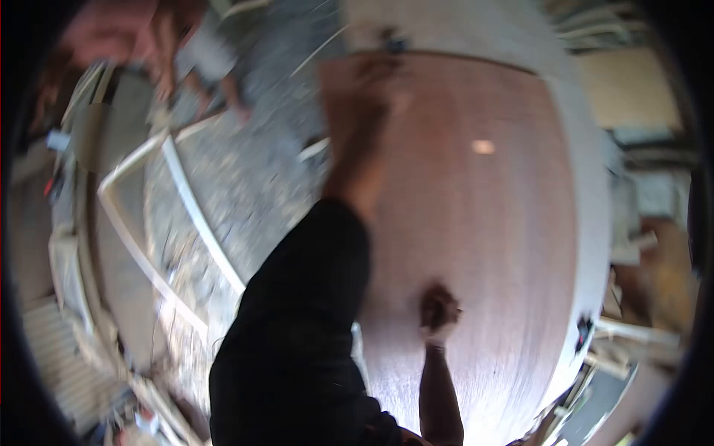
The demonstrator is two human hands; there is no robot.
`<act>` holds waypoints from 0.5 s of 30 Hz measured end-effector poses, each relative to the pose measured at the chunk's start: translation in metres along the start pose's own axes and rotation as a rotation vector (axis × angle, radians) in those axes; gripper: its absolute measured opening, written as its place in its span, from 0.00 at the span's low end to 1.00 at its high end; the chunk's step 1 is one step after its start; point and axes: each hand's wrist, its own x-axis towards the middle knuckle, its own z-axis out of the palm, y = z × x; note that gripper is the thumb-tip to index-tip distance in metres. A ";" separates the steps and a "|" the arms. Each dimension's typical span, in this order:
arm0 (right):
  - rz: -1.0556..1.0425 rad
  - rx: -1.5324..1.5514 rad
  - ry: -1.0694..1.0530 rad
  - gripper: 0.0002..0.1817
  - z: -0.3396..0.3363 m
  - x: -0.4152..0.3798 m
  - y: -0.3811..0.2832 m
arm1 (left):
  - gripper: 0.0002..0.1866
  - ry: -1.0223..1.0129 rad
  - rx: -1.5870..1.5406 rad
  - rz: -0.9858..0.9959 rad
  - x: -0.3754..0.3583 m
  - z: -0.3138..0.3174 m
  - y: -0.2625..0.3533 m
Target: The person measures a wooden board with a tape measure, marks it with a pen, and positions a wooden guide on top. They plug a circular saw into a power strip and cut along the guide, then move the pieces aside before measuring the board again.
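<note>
A large reddish-brown wooden sheet [476, 223] lies in front of me on top of a paler board [461, 26]. My left arm, in a black sleeve, reaches to the sheet's far left corner. There my left hand [379, 70] is smeared by motion, so its fingers do not show clearly. A small dark object [394, 42] sits just past it at the sheet's far edge; its kind is too blurred to name. Low on the sheet, my right hand [440, 311] is closed, knuckles forward. Whatever it may hold is hidden. A small pale patch [483, 147] marks the surface.
On the left, a pale wooden frame [193, 201] rests on the littered floor [260, 156]. Another person in a pink top [111, 37] is at the upper left. Boards and wood scraps [632, 238] crowd the right side. A small dark item [584, 331] lies at the right edge.
</note>
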 end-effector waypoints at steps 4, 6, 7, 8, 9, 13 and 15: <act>0.238 0.076 -0.133 0.22 -0.001 -0.005 0.000 | 0.18 -0.303 0.177 -0.279 0.012 -0.001 0.016; 0.134 -0.018 -0.111 0.32 0.001 0.011 -0.011 | 0.19 -0.314 0.150 -0.302 0.019 0.003 0.014; 0.144 -0.060 -0.106 0.36 0.004 0.017 -0.019 | 0.21 -0.369 0.070 -0.329 0.024 0.003 0.014; 0.145 -0.104 -0.093 0.40 0.005 0.015 -0.022 | 0.24 -0.412 -0.016 -0.354 0.026 -0.003 0.015; 0.139 -0.106 -0.098 0.40 0.004 0.011 -0.017 | 0.24 -0.409 -0.016 -0.360 0.026 -0.002 0.014; 0.148 -0.232 -0.111 0.39 0.003 0.001 -0.007 | 0.18 -0.344 -0.125 -0.440 0.028 -0.011 0.006; 0.143 -0.273 -0.073 0.39 0.004 0.004 -0.007 | 0.16 -0.406 -0.243 -0.459 0.031 -0.004 0.001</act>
